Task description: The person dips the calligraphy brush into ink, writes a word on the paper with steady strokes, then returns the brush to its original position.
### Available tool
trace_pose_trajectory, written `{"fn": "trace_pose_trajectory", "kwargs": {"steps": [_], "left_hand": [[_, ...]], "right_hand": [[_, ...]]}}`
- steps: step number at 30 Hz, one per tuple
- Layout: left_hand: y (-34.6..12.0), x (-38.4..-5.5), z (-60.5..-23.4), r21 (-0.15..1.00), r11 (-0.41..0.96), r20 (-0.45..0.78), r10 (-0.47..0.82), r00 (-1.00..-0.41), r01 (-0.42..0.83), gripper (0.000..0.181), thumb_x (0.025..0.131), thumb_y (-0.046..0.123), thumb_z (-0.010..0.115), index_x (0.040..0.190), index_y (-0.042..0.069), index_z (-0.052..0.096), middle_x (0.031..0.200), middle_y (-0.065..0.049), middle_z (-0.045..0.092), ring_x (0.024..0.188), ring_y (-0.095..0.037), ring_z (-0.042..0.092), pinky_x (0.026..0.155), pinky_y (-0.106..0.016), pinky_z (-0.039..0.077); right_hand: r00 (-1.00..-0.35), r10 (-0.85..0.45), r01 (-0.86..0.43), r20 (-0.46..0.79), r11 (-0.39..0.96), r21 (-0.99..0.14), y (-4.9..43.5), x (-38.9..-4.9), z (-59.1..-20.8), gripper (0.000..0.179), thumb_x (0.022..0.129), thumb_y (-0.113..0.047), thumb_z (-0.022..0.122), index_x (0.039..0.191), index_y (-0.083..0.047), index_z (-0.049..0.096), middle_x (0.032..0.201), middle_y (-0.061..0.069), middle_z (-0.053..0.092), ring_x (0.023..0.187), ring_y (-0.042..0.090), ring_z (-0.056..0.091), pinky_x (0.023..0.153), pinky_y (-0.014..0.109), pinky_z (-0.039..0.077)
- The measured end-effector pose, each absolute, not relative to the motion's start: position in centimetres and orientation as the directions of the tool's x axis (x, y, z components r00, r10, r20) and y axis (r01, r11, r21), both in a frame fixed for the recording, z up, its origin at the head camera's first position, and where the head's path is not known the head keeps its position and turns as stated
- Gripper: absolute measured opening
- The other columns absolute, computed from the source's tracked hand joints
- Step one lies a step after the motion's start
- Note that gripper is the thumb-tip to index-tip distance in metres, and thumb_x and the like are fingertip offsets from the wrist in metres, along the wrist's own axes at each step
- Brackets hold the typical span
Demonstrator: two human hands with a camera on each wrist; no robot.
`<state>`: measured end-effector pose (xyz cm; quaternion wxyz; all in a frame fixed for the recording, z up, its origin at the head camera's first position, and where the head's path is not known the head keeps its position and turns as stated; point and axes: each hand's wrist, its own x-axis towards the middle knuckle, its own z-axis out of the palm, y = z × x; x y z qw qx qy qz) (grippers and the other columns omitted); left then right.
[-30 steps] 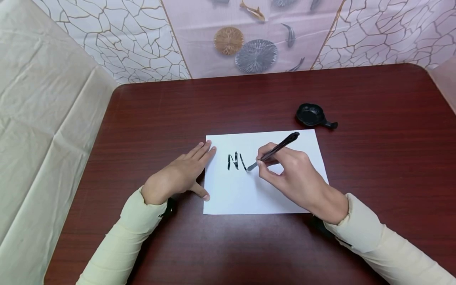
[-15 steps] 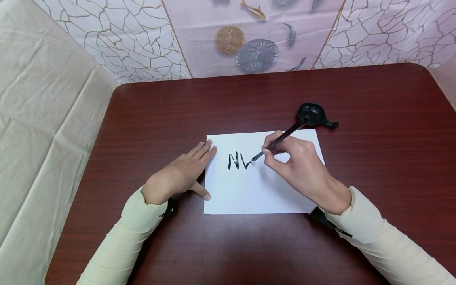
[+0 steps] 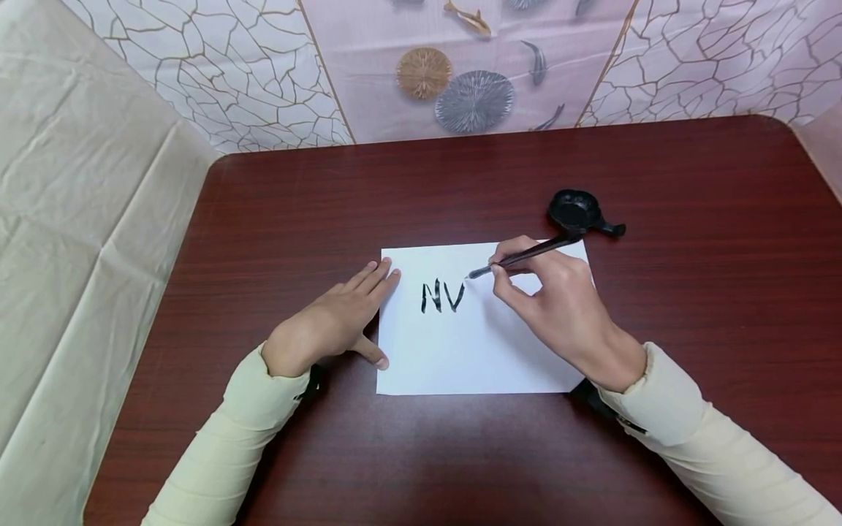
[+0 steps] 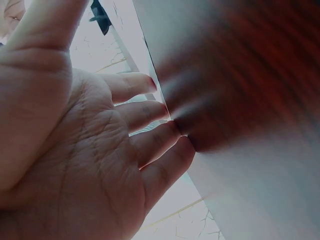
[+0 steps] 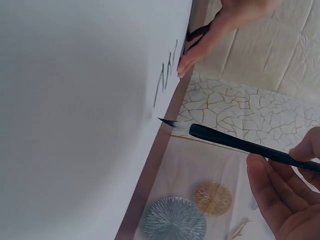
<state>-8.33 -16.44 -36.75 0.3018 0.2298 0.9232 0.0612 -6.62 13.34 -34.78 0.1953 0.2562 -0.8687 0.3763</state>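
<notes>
A sheet of white paper (image 3: 447,358) lies on the table, with black painted strokes that read "NV" (image 3: 443,296) in its upper left part. My right hand (image 3: 559,303) pinches a dark-handled paintbrush (image 3: 536,250) between thumb and fingers. In the right wrist view the brush's pale bristles end in a black, pointed tip (image 5: 167,122), which stands a little off the paper. My left hand (image 3: 332,318) rests with spread, straight fingers on the paper's left edge. Its palm and fingers (image 4: 150,155) show in the left wrist view, holding nothing.
A small black dish with a handle (image 3: 575,210) stands just beyond the paper's far right corner. The dark red wooden table (image 3: 316,197) meets a patterned cloth (image 3: 250,73) at its far edge. Pale fabric (image 3: 79,219) hangs at the left.
My right hand has moved up and slightly right with the paintbrush, drawing the second slanted stroke of the "V"; the tip has now come off the stroke. My left hand stays put.
</notes>
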Motion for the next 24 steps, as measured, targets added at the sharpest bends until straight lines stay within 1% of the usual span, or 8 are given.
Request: {"fn": "trace_pose_trajectory", "kwargs": {"steps": [2, 5, 9, 11, 18, 24], "left_hand": [[-16.5, -8.3, -36.7, 0.254, 0.887, -0.53, 0.462, -0.711, 0.387, 0.139, 0.073, 0.05, 0.094, 0.171, 0.011, 0.004, 0.178, -0.009, -0.01, 0.164, -0.03, -0.005, 0.127, -0.06, 0.022], [-16.5, -8.3, -36.7, 0.257, 0.886, -0.53, 0.463, -0.71, 0.385, 0.139, 0.073, 0.05, 0.094, 0.171, 0.011, 0.004, 0.178, -0.009, -0.01, 0.164, -0.03, -0.005, 0.126, -0.061, 0.022], [-16.5, -8.3, -36.7, 0.26, 0.887, -0.53, 0.462, -0.711, 0.383, 0.139, 0.073, 0.05, 0.094, 0.171, 0.011, 0.004, 0.178, -0.009, -0.009, 0.164, -0.03, -0.005, 0.126, -0.06, 0.022], [-16.5, -8.3, -36.7, 0.26, 0.887, -0.528, 0.461, -0.713, 0.381, 0.139, 0.073, 0.05, 0.094, 0.171, 0.011, 0.004, 0.178, -0.008, -0.009, 0.164, -0.03, -0.005, 0.127, -0.06, 0.022], [-16.5, -8.1, -36.5, 0.264, 0.892, -0.537, 0.453, -0.711, 0.368, 0.138, 0.074, 0.049, 0.095, 0.171, 0.013, 0.003, 0.178, -0.005, -0.011, 0.164, -0.028, -0.008, 0.127, -0.06, 0.021], [-16.5, -8.2, -36.5, 0.265, 0.892, -0.539, 0.452, -0.711, 0.366, 0.138, 0.074, 0.049, 0.095, 0.171, 0.014, 0.003, 0.178, -0.004, -0.012, 0.164, -0.027, -0.009, 0.127, -0.06, 0.02]], "right_hand": [[-0.774, -0.288, -0.608, 0.564, 0.589, -0.533, 13.4, -6.6, -34.6, 0.019, 0.088, 0.007, 0.073, 0.105, -0.003, 0.072, 0.097, 0.006, 0.077, 0.088, 0.017, 0.077, 0.083, 0.029, 0.059], [-0.744, -0.28, -0.634, 0.607, 0.583, -0.509, 13.4, -6.6, -34.4, 0.02, 0.088, 0.007, 0.074, 0.107, -0.001, 0.072, 0.098, 0.008, 0.077, 0.087, 0.019, 0.076, 0.085, 0.027, 0.058], [-0.721, -0.284, -0.658, 0.632, 0.565, -0.497, 13.6, -6.5, -34.3, 0.017, 0.09, 0.006, 0.072, 0.107, 0.0, 0.073, 0.099, 0.011, 0.076, 0.087, 0.02, 0.075, 0.09, 0.016, 0.051], [-0.716, -0.289, -0.665, 0.636, 0.561, -0.493, 13.8, -6.4, -34.2, 0.016, 0.091, 0.005, 0.072, 0.107, 0.002, 0.073, 0.1, 0.012, 0.076, 0.089, 0.021, 0.074, 0.093, 0.013, 0.048], [-0.697, -0.295, -0.691, 0.653, 0.52, -0.502, 13.9, -5.9, -34.3, 0.021, 0.089, 0.01, 0.072, 0.11, 0.006, 0.072, 0.105, 0.015, 0.075, 0.092, 0.024, 0.074, 0.097, 0.012, 0.048], [-0.692, -0.259, -0.701, 0.674, 0.464, -0.541, 14.0, -5.5, -34.3, 0.031, 0.082, 0.019, 0.072, 0.111, 0.005, 0.073, 0.103, 0.014, 0.075, 0.09, 0.025, 0.073, 0.096, 0.012, 0.049]]}}
